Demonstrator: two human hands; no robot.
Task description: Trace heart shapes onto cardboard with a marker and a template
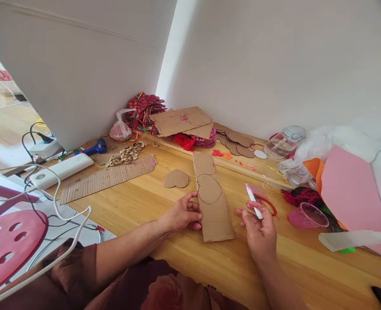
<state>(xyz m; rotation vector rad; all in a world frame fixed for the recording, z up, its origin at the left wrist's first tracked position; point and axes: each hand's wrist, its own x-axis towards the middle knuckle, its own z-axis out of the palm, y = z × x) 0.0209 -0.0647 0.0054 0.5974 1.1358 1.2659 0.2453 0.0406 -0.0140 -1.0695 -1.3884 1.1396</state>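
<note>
A cardboard strip [217, 220] lies on the wooden table in front of me, with a drawn heart-like outline near its middle and a curved cut in its far right edge. My left hand [181, 214] grips the strip's left edge between thumb and fingers. To the right of the strip, apart from it, my right hand [260, 232] is closed around a white marker [254, 201] with a pinkish tip that points up and away. A loose cardboard heart [176, 178] lies just left of the strip.
Behind are cardboard sheets [182, 121], cut shapes [238, 144] and colourful cords [145, 112]. At left lie a corrugated strip [113, 177], a white power strip [63, 169] and a blue glue gun [95, 147]. A pink cup [308, 216] and pink sheet [350, 193] are at right.
</note>
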